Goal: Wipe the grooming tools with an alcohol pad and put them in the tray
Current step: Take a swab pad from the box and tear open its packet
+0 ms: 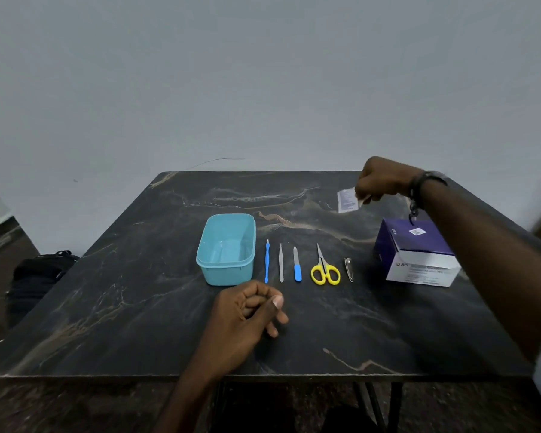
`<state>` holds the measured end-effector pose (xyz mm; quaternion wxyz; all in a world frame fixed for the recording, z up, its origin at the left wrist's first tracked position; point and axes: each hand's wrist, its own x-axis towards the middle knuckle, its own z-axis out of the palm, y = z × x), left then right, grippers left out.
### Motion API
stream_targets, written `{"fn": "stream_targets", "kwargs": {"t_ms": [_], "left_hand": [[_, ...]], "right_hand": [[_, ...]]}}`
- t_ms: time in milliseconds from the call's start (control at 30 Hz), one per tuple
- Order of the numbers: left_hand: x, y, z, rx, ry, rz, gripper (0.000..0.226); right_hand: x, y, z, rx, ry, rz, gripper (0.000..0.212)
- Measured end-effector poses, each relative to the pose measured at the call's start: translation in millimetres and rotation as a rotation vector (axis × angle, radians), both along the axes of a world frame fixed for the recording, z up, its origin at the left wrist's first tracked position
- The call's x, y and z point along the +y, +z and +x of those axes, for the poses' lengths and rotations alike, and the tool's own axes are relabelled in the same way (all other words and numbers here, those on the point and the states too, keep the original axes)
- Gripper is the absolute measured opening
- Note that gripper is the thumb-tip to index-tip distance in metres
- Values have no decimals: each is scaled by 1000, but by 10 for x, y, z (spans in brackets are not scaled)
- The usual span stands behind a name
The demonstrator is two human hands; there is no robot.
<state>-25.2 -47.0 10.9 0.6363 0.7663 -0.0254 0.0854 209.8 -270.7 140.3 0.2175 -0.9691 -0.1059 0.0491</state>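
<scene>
Head view: right hand (380, 179) pinches alcohol pad (346, 200)

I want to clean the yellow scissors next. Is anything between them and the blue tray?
Yes. Three tools lie in a row between the scissors and the tray: nail file, tweezers, blue-handled pusher.

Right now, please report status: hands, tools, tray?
Right hand pinches pad packet. Left hand loosely curled, holds nothing. Five tools unwiped beside tray. Nothing in the way.
</scene>
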Motion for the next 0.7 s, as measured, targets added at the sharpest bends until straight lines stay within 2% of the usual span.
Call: {"fn": "stream_targets", "kwargs": {"t_ms": [200, 333, 400, 500, 600, 700], "left_hand": [[8, -23, 23, 21, 24, -9, 11], [10, -28, 35, 27, 34, 12, 13], [9, -25, 40, 25, 45, 21, 13], [-2, -14, 42, 26, 58, 25, 14], [-11, -17, 51, 40, 102, 23, 13], [-27, -39, 69, 43, 208, 1, 14]], "right_hand": [[59, -291, 254, 125, -55, -116, 17], [82, -371, 243, 137, -74, -138, 27], [66, -403, 251, 141, -62, -160, 23], [30, -385, 244, 47, -61, -283, 11], [-6, -280, 235, -65, -62, -369, 10], [-46, -136, 164, -289, -72, -262, 6]]}}
